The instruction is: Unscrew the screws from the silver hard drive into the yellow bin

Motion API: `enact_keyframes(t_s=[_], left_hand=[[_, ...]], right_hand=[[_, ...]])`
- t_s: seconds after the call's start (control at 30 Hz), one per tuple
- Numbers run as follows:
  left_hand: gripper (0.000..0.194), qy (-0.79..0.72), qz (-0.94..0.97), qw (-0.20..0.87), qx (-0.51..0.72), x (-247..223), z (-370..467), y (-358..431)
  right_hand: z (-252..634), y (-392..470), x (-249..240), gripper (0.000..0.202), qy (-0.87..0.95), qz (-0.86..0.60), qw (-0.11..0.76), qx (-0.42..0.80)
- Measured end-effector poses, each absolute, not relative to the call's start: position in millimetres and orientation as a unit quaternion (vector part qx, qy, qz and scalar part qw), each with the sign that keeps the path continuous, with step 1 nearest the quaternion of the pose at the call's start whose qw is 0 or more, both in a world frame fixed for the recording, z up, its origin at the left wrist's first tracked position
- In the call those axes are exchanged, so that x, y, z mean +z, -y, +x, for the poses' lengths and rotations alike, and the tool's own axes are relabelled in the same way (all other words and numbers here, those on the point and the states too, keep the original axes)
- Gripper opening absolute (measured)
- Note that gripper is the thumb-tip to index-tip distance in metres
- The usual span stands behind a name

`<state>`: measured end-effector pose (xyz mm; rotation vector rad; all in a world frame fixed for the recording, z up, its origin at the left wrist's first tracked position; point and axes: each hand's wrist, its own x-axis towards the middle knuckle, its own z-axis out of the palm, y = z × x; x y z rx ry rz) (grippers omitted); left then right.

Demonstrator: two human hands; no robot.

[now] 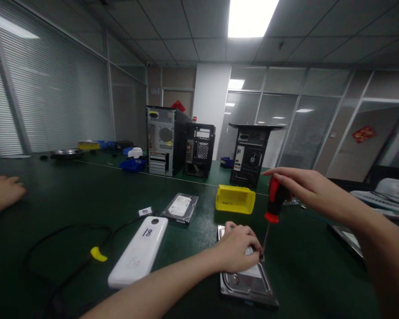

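A silver hard drive lies on the green table in front of me. My left hand rests over it with curled fingers, gripping it and hiding much of its label. My right hand is at the top of a red and black screwdriver, with the thumb against the handle and the fingers reaching over its end. The screwdriver stands nearly upright, slightly tilted. Its tip meets the drive's right edge, close to my left fingertips; whether a screw is under it is too small to tell.
Beyond the drive stands a yellow bin with small bits inside. Another hard drive, a white power bank and a black cable lie leftward. Computer cases stand behind. Another person's hand rests at the left edge.
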<state>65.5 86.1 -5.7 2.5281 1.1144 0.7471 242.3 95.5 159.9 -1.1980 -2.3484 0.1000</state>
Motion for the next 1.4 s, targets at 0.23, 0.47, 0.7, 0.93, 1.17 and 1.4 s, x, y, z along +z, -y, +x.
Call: enact_keyframes(t_s=[0.23, 0.47, 0.7, 0.93, 1.17, 1.4], left_hand=[[0.014, -0.384, 0.873, 0.134, 0.268, -6.1, 65.5, -85.7], [0.016, -0.378, 0.874, 0.132, 0.274, -7.5, 65.0, -86.9], [0.014, -0.376, 0.872, 0.132, 0.284, -9.4, 66.0, -88.2], [0.014, -0.375, 0.874, 0.140, 0.274, -7.5, 64.9, -87.3], [0.017, -0.374, 0.875, 0.144, 0.271, -6.6, 64.9, -87.0], [0.018, -0.371, 0.876, 0.141, 0.273, -6.5, 64.5, -87.1]], right_hand=[[237.3, -99.3, 158.9, 0.048, 0.871, -0.424, 0.248, 0.025], [236.6, -97.9, 158.7, 0.046, 0.874, -0.423, 0.232, 0.052], [233.8, -97.0, 159.7, 0.049, 0.870, -0.429, 0.241, 0.033], [236.0, -92.7, 159.8, 0.052, 0.860, -0.439, 0.253, 0.065], [239.0, -98.0, 159.0, 0.051, 0.858, -0.459, 0.230, 0.035], [234.9, -94.8, 159.6, 0.045, 0.857, -0.469, 0.215, 0.009]])
